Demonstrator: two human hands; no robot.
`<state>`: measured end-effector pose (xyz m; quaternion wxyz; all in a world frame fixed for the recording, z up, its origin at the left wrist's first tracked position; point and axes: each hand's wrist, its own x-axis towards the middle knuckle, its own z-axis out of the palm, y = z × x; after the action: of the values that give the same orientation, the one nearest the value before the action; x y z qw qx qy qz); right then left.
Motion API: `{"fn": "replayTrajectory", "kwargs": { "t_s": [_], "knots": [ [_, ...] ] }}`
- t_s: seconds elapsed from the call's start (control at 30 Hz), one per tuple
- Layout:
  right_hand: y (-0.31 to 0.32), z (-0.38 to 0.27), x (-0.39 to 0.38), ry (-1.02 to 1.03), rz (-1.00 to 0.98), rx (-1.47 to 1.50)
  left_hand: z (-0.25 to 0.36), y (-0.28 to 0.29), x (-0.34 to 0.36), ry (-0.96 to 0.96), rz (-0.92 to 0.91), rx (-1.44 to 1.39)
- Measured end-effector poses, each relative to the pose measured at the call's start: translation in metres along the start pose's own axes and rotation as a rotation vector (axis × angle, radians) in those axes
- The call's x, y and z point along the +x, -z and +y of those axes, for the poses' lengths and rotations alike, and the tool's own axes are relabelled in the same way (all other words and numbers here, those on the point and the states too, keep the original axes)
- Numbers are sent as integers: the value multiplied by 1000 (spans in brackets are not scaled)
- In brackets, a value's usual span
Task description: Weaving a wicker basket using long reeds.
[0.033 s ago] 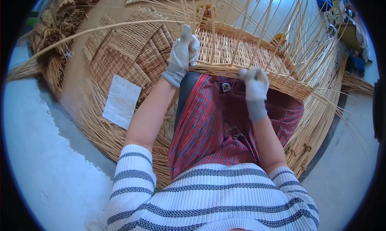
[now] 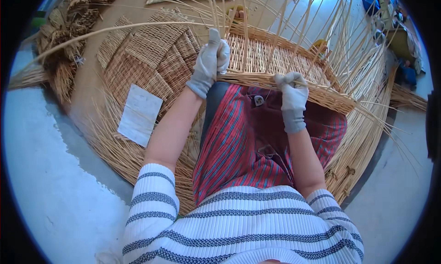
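A half-woven wicker basket [image 2: 262, 55] rests across my lap, its low side wall toward me and tall bare stakes [image 2: 301, 23] rising from its edges. Wearing a grey-white knit glove, my left hand [image 2: 211, 57] is closed around the basket's near left corner, thumb pointing up. One long pale rod [image 2: 124, 30] runs from beside that thumb far out to the left. My right hand [image 2: 293, 94], gloved alike, is closed with curled fingers against the near rim; whatever it pinches is hidden. A red striped apron [image 2: 229, 144] covers my legs beneath the basket.
Flat woven panels [image 2: 151, 53] lie stacked on the floor to the left, with a white sheet [image 2: 140, 115] beside them. Loose long rods [image 2: 363, 135] spread widely at the right. Dark straw bundles [image 2: 59, 57] stand at far left. Blue items [image 2: 406, 73] sit at far right.
My right hand, blurred a moment before, is now sharper and has turned slightly upward at the rim. The left hand and the basket have hardly shifted.
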<state>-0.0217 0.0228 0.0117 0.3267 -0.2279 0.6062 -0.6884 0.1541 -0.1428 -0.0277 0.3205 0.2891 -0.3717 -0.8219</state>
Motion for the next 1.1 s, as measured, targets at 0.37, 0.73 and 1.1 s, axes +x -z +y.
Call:
{"fn": "replayTrajectory", "kwargs": {
  "t_s": [0.37,0.73,1.1],
  "knots": [
    [16,26,16,-112,-14,-17,34,29,-9,155,-269,506],
    [-139,-84,57,710,-471,-1132,-3,18,-13,-29,114,645],
    [-48,4,40,575,-258,-401,-1,11,-19,-9,103,518]
  ]
}}
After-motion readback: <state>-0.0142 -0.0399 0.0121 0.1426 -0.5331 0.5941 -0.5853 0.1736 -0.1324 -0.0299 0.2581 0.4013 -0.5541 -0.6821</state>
